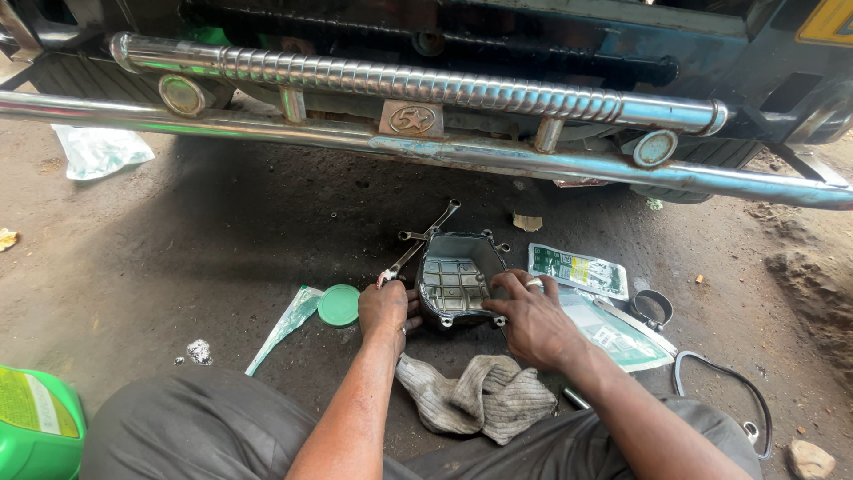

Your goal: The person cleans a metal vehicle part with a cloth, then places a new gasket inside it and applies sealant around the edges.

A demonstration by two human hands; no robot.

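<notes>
On ground | both hands (388, 308) (530, 317) grip metal cover (455, 280) | wrists bent down

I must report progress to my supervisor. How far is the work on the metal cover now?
Done: the metal cover lies on the ground, inner side up, wrenches beside it. In hand: the left hand grips its edge and the right hand reaches inside. Left: the black gasket lies apart, unfitted; the rag lies unused.
</notes>
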